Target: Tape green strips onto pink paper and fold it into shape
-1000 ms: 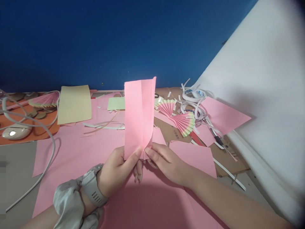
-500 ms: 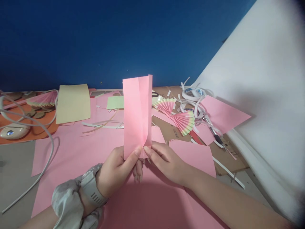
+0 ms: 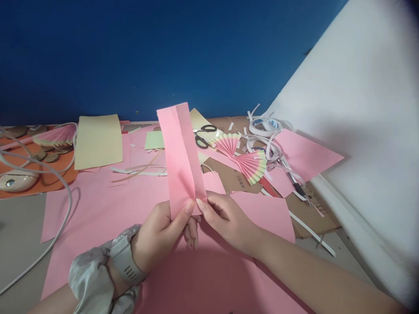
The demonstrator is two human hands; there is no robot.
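Note:
A creased strip of pink paper (image 3: 178, 152) stands upright between my hands, its top leaning left. My left hand (image 3: 166, 231) pinches its lower edge with the thumb in front; some fingers curl behind and below the sheet. Close beside that thumb, my right hand (image 3: 225, 220) grips the lower right corner between thumb and fingers. Lengthwise creases run down the paper, and its right part is folded at an angle. Beneath the hands lies a large pink sheet (image 3: 108, 209).
Black-handled scissors (image 3: 202, 142) and a pleated pink paper fan (image 3: 250, 165) lie behind the hands. Further right are white paper strips (image 3: 265, 126) and a pen (image 3: 297, 187). A yellow sheet (image 3: 98, 141), a white cable (image 3: 69, 196) and a computer mouse (image 3: 18, 181) are on the left.
The pink strip's top has tilted left and its right part has folded further, so the strip looks narrower. The scissors behind it now show. Both hands keep their hold.

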